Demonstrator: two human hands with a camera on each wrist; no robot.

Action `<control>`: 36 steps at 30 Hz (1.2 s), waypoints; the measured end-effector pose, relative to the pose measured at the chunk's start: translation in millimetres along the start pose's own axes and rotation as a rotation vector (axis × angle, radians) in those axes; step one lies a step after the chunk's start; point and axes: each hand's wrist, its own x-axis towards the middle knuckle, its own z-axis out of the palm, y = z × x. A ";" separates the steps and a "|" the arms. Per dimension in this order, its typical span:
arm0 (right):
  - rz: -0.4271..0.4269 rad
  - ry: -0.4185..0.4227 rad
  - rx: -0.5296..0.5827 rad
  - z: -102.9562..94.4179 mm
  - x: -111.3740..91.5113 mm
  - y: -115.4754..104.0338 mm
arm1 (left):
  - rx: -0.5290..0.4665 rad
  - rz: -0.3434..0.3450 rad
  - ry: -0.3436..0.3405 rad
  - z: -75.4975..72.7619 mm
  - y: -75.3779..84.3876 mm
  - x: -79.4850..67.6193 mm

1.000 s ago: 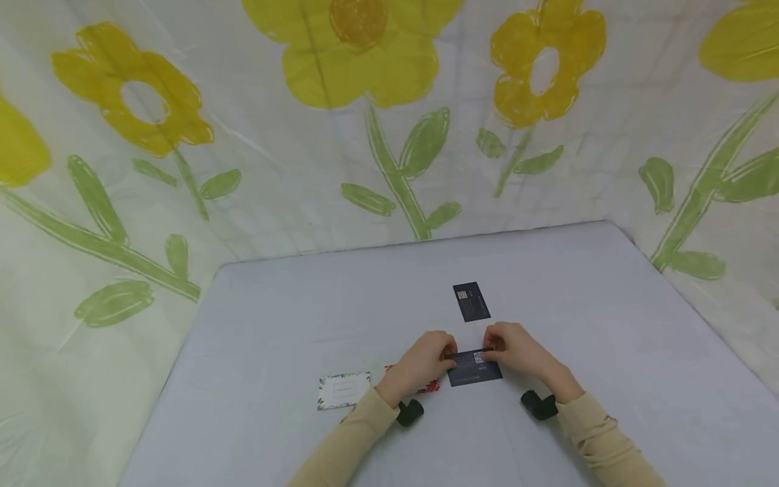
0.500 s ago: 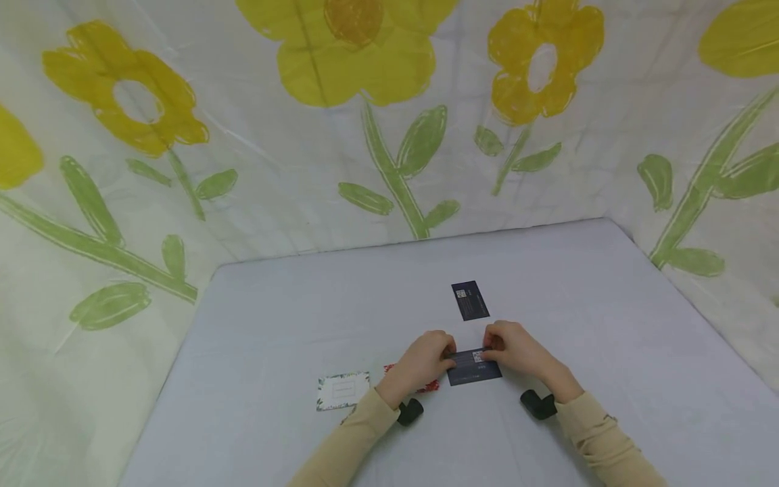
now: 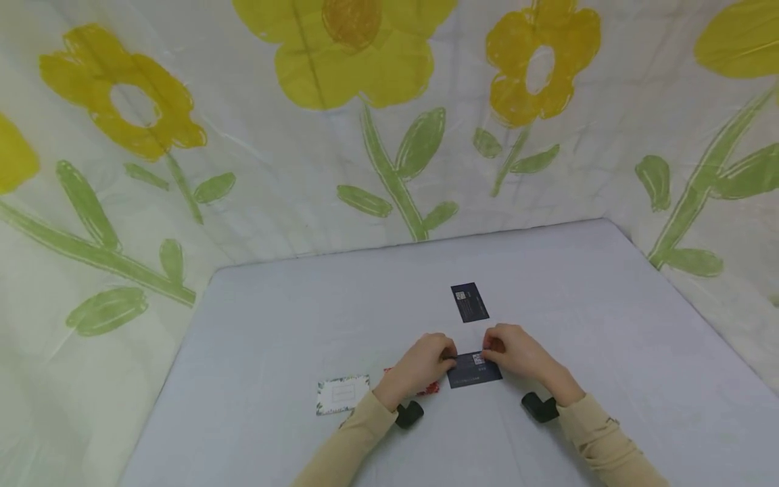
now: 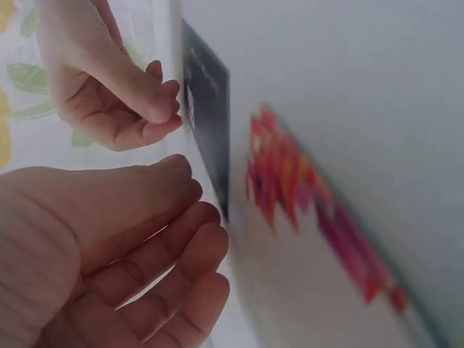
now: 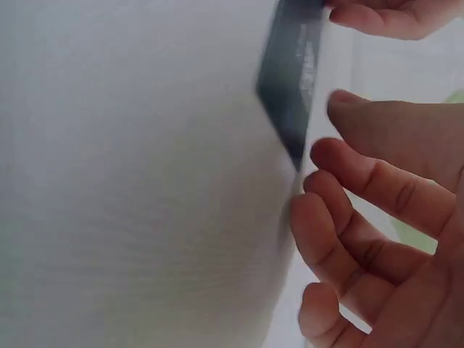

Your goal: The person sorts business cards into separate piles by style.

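Note:
A dark card [image 3: 477,376] with a small QR code and pale print lies at the middle of the table in the head view. My left hand [image 3: 420,364] holds it by the far left corner between thumb and curled fingers. On its far right corner, beside the QR code, the fingertips and thumb of my right hand [image 3: 517,350] pinch the edge. The right wrist view shows the dark card [image 5: 288,87] close to the tabletop, with the thumb and index finger at its far edge. Beneath my left wrist lies a card with red flowers [image 3: 430,388], partly hidden.
Another dark card [image 3: 470,302] lies farther back, turned lengthwise. At the left is a white card [image 3: 343,394] with a leafy border. A pale cloth covers the table [image 3: 274,325], and a sheet with painted yellow flowers [image 3: 365,155] hangs behind it. Dark wrist devices [image 3: 539,407] sit under both wrists.
The head view has shifted very slightly. Both hands stay at the dark card, and the cards keep their places on the table.

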 end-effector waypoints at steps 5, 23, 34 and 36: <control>0.062 0.144 -0.032 -9.2 10.9 -5.1 | -0.024 -0.003 0.052 -12.7 -8.1 8.0; 0.368 0.192 -0.348 13.1 57.2 -10.3 | 0.092 0.180 -0.134 -36.1 -39.0 122.9; 0.432 0.173 -0.357 13.0 63.5 -11.2 | 0.250 0.198 -0.171 -18.4 -45.5 136.6; 0.433 0.164 -0.346 10.0 63.9 -8.9 | 0.261 0.204 -0.181 -19.5 -45.4 138.8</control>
